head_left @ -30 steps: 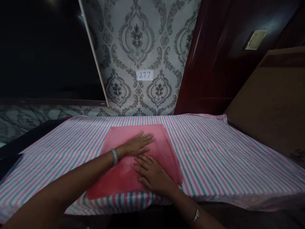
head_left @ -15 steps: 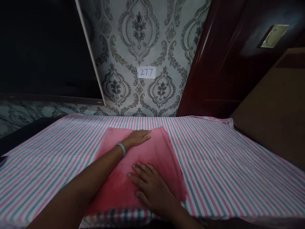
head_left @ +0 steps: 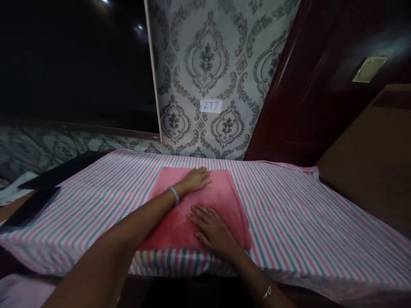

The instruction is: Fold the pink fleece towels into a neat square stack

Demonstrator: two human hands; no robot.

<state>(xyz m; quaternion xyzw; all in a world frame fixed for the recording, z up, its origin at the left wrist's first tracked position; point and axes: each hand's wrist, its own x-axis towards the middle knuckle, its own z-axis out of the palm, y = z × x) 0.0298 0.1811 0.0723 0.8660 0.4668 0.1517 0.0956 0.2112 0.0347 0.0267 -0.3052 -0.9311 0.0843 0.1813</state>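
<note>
A folded pink-red cloth point(head_left: 170, 231) lies flat near the front edge of a table draped in a striped tablecloth point(head_left: 282, 214). Across its far part, my left hand point(head_left: 194, 179) rests flat with fingers extended; a pale bracelet circles that wrist. My right hand point(head_left: 213, 229) lies spread on the nearer right part of the same cloth, palm down. A metal bangle shows on the right forearm. Layered edges are visible along the cloth's right side. Whether it is a garment or a towel, I cannot tell.
Behind the table, a patterned wall carries a paper label point(head_left: 211, 105) reading 277. A large dark screen point(head_left: 77, 68) hangs at left. Dark flat items point(head_left: 30, 207) lie at the table's left end. A brown box-like panel point(head_left: 372, 154) stands at right, before dark red woodwork point(head_left: 289, 107).
The camera view has shifted left, bringing the table's left end and front edge into sight. Both hands stay flat on the pink-red cloth, the left slightly nearer its far edge.
</note>
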